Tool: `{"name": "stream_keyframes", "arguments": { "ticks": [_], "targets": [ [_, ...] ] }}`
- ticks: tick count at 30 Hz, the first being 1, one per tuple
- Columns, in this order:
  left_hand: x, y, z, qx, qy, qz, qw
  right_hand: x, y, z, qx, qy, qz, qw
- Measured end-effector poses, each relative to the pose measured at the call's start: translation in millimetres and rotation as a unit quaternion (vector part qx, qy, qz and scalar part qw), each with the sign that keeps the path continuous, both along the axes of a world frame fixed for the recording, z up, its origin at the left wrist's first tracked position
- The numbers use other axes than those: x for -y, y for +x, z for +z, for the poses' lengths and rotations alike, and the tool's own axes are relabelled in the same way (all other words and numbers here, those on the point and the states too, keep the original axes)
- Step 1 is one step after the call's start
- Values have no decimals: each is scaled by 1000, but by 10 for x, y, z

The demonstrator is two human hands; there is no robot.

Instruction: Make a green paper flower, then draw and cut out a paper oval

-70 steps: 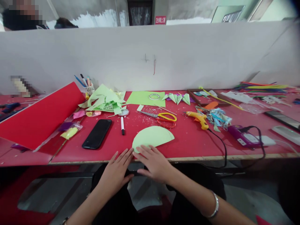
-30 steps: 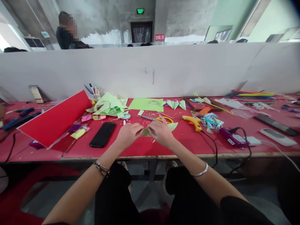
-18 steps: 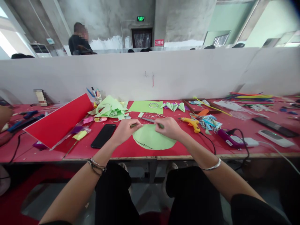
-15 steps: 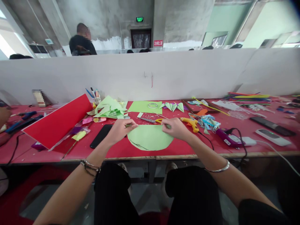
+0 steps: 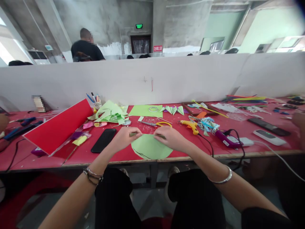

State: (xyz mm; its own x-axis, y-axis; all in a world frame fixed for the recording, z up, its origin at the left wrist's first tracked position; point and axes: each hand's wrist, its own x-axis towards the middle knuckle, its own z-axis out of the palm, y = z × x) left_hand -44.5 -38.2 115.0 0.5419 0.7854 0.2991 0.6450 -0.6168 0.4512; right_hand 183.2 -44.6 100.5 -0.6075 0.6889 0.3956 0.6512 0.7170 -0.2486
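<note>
A light green half-round sheet of paper is held near the front edge of the red table, its straight side away from me and a dark pen line along its curved side. My left hand pinches its far left corner. On the far right part of the straight side, my right hand is closed, thumb and fingers gripping the paper. Yellow-handled scissors lie open just beyond my hands. A black phone rests left of my left hand, and a yellow glue gun right of my right hand.
Green paper scraps and a leaning red board are at left. Behind the scissors lie a green sheet with a ring of tape and several green paper cones. A purple power strip with cables sits at right.
My hands have come closer together and nearer to me, the right one moving left. The paper's top corners now curl inward within my fingers. The camera view has shifted slightly.
</note>
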Motion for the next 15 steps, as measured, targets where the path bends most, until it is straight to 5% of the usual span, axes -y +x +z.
{"name": "stream_keyframes", "arguments": {
  "ticks": [8, 15],
  "targets": [
    [74, 142, -62, -189, 236, -17, 953, 26, -233, -18, -9, -75, -8, 997],
    [175, 149, -145, -205, 273, 34, 939, 66, -276, 4, -86, -134, 54, 986]
  ]
}}
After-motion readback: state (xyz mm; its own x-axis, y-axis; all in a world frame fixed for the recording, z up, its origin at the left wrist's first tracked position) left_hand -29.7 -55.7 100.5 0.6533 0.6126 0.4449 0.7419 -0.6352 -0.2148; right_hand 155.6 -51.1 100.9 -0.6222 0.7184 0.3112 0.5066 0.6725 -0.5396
